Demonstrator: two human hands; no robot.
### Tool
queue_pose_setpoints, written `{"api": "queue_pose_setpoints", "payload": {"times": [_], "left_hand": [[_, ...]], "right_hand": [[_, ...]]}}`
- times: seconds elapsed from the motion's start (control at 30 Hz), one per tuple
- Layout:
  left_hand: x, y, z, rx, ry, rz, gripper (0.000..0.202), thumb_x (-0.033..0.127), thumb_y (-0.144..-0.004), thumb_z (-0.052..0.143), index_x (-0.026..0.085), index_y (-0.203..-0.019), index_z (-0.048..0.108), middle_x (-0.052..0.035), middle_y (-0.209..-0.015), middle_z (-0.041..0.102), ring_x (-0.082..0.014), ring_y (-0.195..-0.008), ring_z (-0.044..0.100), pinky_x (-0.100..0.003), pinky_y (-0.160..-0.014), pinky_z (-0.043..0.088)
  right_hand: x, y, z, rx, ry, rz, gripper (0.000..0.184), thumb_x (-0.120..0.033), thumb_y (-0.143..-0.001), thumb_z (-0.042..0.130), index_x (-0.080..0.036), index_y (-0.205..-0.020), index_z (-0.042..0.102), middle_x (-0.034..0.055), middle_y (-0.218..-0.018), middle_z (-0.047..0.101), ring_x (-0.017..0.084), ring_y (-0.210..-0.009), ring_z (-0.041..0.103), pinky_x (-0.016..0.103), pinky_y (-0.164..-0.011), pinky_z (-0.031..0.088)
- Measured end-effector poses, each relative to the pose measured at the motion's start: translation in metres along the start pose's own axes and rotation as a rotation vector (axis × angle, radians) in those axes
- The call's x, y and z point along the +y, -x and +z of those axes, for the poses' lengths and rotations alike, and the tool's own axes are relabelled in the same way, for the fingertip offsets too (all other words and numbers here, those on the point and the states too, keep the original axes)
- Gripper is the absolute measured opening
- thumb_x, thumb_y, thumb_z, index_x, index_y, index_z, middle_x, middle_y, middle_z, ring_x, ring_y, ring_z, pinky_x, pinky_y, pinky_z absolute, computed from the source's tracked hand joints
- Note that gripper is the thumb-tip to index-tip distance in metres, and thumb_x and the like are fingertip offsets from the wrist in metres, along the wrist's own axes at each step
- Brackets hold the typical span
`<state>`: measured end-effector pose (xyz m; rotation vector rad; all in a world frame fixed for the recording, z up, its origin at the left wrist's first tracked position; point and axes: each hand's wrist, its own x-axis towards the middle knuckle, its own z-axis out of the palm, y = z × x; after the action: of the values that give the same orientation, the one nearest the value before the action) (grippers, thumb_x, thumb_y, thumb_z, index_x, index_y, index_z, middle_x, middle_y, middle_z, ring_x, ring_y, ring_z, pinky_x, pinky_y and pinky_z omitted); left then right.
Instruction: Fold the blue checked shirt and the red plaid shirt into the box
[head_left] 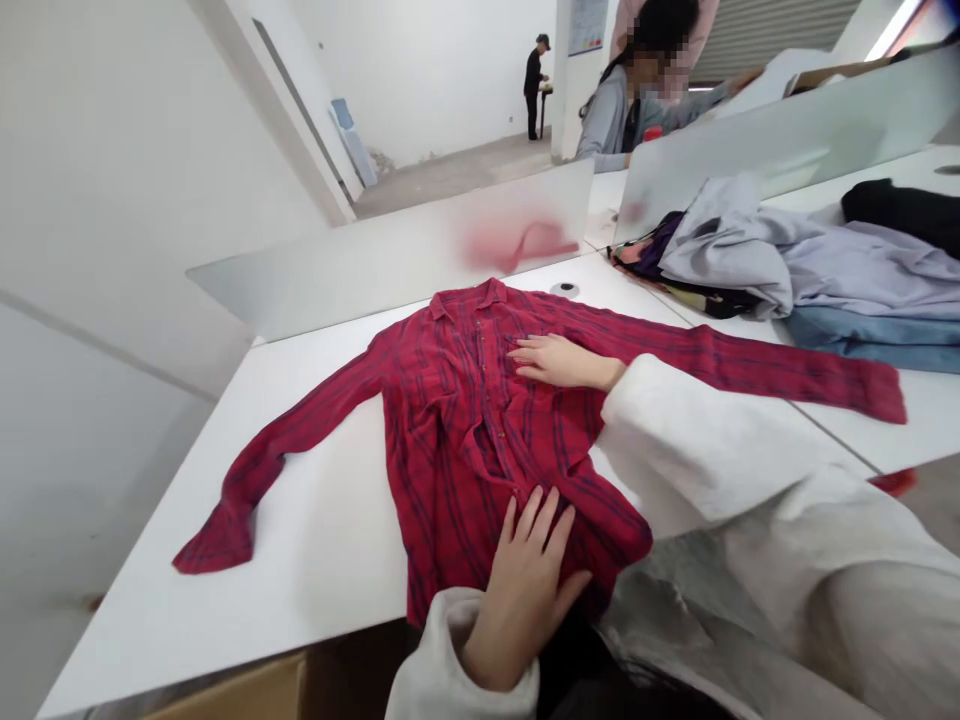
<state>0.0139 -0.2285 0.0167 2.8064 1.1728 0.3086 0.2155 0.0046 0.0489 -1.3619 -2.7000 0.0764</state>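
A red plaid shirt (442, 420) lies front side up on the white table (337, 520), its collar toward the far side and both sleeves spread outward. My left hand (529, 580) rests on the lower front of the shirt near the hem, fingers stretched out and slightly apart. Higher up, my right hand (559, 361) lies flat on the chest, just right of the button placket. Neither hand grips the cloth. Folds bunch along the placket between the hands, and the hem hangs at the table's near edge.
A heap of clothes (825, 250) in grey, blue and black lies at the right. A frosted divider (390, 260) runs along the table's back. Beyond it sits a person in a grey top (607, 115). Another person in black (532, 85) stands far off. A cardboard box (232, 690) is below the near edge.
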Motion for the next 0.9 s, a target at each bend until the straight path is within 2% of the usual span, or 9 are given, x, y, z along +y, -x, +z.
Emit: {"api": "queue_pose_setpoints", "payload": {"times": [0.1,0.23,0.4,0.47,0.53,0.6,0.73,0.8,0.9], "left_hand": [[0.002,0.008,0.029,0.026,-0.019,-0.070,0.066,0.042,-0.089,0.053,0.017,-0.145,0.031,-0.0102,-0.152,0.032,-0.0306,-0.140,0.027,-0.056,-0.110,0.033],[0.002,0.005,0.025,0.001,0.058,-0.077,0.065,0.039,-0.088,0.053,0.019,-0.146,0.030,-0.0099,-0.152,0.032,-0.0304,-0.141,0.026,-0.056,-0.111,0.031],[-0.010,-0.022,0.007,-0.004,0.295,-0.066,0.041,0.030,-0.093,0.046,0.021,-0.133,0.049,-0.0074,-0.147,0.042,-0.0290,-0.140,0.029,-0.060,-0.113,0.021],[-0.016,-0.027,0.006,0.042,0.463,-0.095,0.034,0.026,-0.093,0.044,0.020,-0.125,0.056,-0.0065,-0.141,0.050,-0.0263,-0.136,0.036,-0.058,-0.115,0.018],[-0.023,-0.025,0.011,0.137,0.681,-0.201,0.032,0.023,-0.094,0.040,0.020,-0.119,0.060,-0.0055,-0.133,0.057,-0.0226,-0.130,0.046,-0.053,-0.115,0.023],[-0.031,-0.015,0.022,0.286,0.885,-0.391,0.034,0.023,-0.095,0.034,0.020,-0.115,0.061,-0.0051,-0.123,0.064,-0.0195,-0.119,0.056,-0.045,-0.111,0.036],[-0.043,0.005,0.051,0.543,0.995,-0.721,0.033,0.028,-0.095,0.035,0.021,-0.111,0.062,-0.0057,-0.104,0.071,-0.0198,-0.100,0.065,-0.037,-0.092,0.053],[-0.044,0.008,0.056,0.559,1.001,-0.720,0.033,0.028,-0.094,0.035,0.021,-0.111,0.062,-0.0053,-0.099,0.071,-0.0206,-0.097,0.066,-0.038,-0.090,0.054],[-0.040,0.003,0.045,0.520,1.034,-0.589,0.037,0.025,-0.094,0.031,0.024,-0.110,0.064,-0.0034,-0.096,0.072,-0.0208,-0.102,0.064,-0.039,-0.095,0.052]], "right_hand": [[-0.013,-0.024,0.035,-0.075,-0.088,0.030,0.056,-0.050,-0.093,0.042,-0.022,-0.141,0.043,0.0137,-0.150,0.034,0.038,-0.139,0.025,0.059,-0.108,0.023],[0.003,-0.037,0.061,-0.074,-0.162,0.035,0.064,-0.056,-0.091,0.041,-0.025,-0.146,0.033,0.0099,-0.155,0.023,0.036,-0.143,0.012,0.062,-0.111,0.011],[0.035,-0.045,0.047,-0.070,-0.277,0.165,0.062,-0.048,-0.091,0.048,-0.017,-0.143,0.039,0.0130,-0.154,0.023,0.033,-0.143,0.014,0.058,-0.113,0.008],[0.044,-0.038,0.037,-0.040,-0.448,0.169,0.056,-0.044,-0.090,0.051,-0.014,-0.137,0.048,0.0137,-0.151,0.032,0.030,-0.141,0.024,0.054,-0.114,0.012],[0.049,-0.020,0.026,0.014,-0.696,0.153,0.052,-0.044,-0.090,0.049,-0.014,-0.132,0.053,0.0118,-0.143,0.045,0.025,-0.133,0.039,0.047,-0.113,0.022],[0.051,0.008,0.014,0.043,-0.896,0.133,0.051,-0.045,-0.090,0.048,-0.016,-0.131,0.054,0.0093,-0.135,0.054,0.021,-0.123,0.049,0.041,-0.109,0.031],[0.038,0.087,-0.009,-0.059,-0.919,0.124,0.051,-0.044,-0.086,0.054,-0.017,-0.129,0.055,0.0092,-0.120,0.064,0.019,-0.109,0.058,0.037,-0.097,0.044],[0.017,0.131,-0.016,-0.086,-0.807,0.153,0.047,-0.043,-0.088,0.052,-0.018,-0.128,0.055,0.0082,-0.111,0.066,0.018,-0.098,0.061,0.034,-0.088,0.048],[-0.034,0.183,-0.011,-0.042,-0.700,0.146,0.046,-0.042,-0.092,0.047,-0.020,-0.132,0.052,0.0072,-0.101,0.066,0.015,-0.081,0.061,0.031,-0.077,0.050]]}}
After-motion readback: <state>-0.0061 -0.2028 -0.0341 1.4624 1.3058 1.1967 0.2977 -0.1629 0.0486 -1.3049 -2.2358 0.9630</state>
